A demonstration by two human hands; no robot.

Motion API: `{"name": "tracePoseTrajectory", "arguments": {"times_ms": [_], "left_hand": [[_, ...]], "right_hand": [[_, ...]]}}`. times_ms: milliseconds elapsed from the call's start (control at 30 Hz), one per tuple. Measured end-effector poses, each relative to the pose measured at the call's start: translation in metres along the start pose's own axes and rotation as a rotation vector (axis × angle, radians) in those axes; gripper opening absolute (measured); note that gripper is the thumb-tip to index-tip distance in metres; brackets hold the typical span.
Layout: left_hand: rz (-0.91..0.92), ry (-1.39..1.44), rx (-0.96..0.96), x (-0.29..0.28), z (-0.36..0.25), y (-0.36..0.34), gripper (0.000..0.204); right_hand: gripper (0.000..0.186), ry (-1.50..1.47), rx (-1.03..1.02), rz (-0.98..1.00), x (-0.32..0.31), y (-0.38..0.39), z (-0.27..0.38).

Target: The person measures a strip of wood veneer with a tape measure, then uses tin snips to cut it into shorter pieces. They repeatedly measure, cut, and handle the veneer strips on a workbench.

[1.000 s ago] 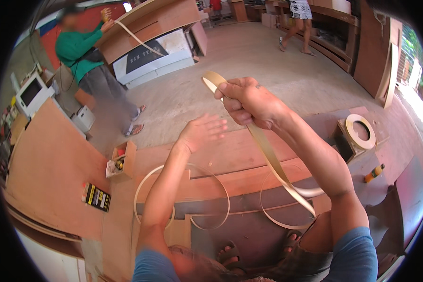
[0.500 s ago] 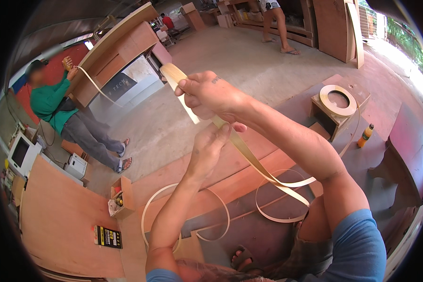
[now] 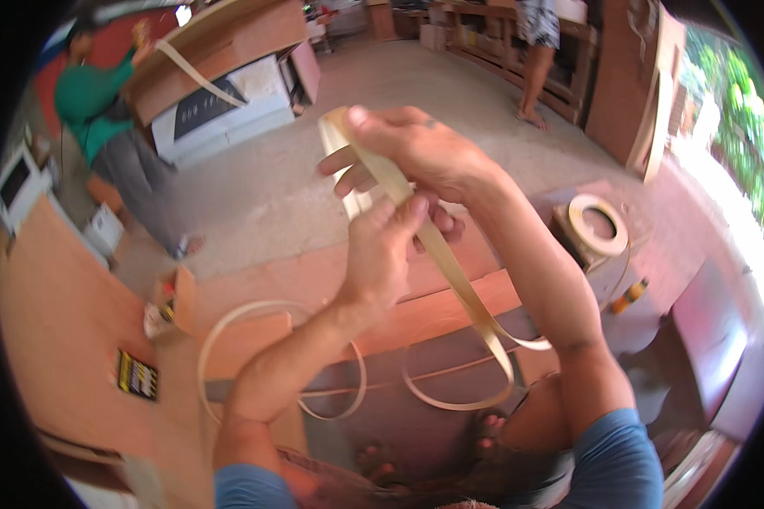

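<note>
Strip (image 3: 447, 267) is long, flat, thin; dull tan on one face, near-white on the other. It sits at 12 o'clock, bent over at the top, then runs down toward 5 o'clock into a loop (image 3: 508, 373). My right hand (image 3: 437, 153) is half curled, strip between thumb and spread fingers. My left hand (image 3: 378, 254), just below, pinches it, thumb on top.

Can't see: left fingertips, mostly behind strip; the bend's short leg, lost behind my left hand; strip's run past my right arm (image 3: 539, 246). Can't tell if the hoop (image 3: 201, 366) at 7 o'clock is the same piece. Bottle (image 3: 630, 297) at 3 o'clock is blurred.

Count: 2 hands, 1 strip in them, 1 loop, 1 hoop, 1 bottle, 1 roll (image 3: 601, 248) on 1 box at 3 o'clock, 1 co-worker (image 3: 93, 93) at 10 o'clock.
</note>
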State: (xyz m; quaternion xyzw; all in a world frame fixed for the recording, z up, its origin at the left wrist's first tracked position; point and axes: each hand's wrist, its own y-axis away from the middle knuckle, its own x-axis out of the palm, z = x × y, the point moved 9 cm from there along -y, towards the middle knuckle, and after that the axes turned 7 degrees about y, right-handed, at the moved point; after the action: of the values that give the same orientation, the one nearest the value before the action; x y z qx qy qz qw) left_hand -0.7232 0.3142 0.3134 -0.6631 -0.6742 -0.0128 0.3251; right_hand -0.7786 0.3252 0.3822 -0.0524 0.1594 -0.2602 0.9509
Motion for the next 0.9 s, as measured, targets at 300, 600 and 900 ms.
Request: {"name": "tracePoseTrajectory", "arguments": {"times_ms": [300,600,900], "left_hand": [[-0.142,0.027,0.087,-0.038,-0.049,-0.011,0.024],[-0.173,0.084,0.226,-0.067,-0.093,-0.023,0.02],[-0.277,0.029,0.192,-0.086,-0.085,-0.026,0.018]], "right_hand": [[0.083,-0.372,0.035,0.002,0.019,-0.006,-0.04],[0.061,0.071,-0.031,0.13,0.034,0.022,-0.041],[0.044,-0.137,-0.031,0.211,0.03,0.014,-0.052]]}}
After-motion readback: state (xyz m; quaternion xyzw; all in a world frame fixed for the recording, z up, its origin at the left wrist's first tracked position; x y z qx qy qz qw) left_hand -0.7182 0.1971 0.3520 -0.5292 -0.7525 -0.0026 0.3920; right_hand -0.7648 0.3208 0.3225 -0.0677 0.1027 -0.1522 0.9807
